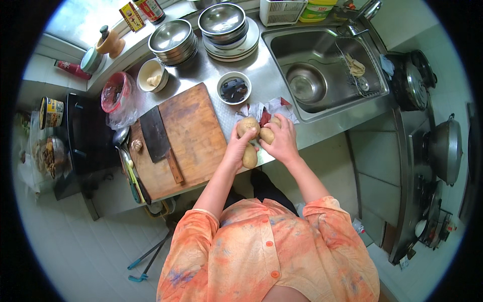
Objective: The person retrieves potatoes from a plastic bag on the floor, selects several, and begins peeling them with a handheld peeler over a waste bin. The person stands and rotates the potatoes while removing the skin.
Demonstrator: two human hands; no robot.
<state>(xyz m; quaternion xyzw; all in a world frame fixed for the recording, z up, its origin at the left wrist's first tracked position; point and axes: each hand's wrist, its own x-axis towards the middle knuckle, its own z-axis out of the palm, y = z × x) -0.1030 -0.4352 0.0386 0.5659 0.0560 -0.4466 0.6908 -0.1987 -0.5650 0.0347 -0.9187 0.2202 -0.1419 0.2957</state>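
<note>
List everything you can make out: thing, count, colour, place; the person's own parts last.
potatoes: at least four, tan, centre
wooden board: one, brown, left
cleaver: one, dark, on board
garlic bulb: one, pale, board's left
dark-filled bowl: one, white, behind potatoes
small bowl: one, cream, behind board
metal bowl stacks: two, silver, rear
plates: several, white, under right stack
bagged basin: one, pink, left
sink: one, silver, right
mortar: one, brown, rear left
sleeves: two, orange, below
left hand: one, bare, centre
right hand: one, bare, centre
</note>
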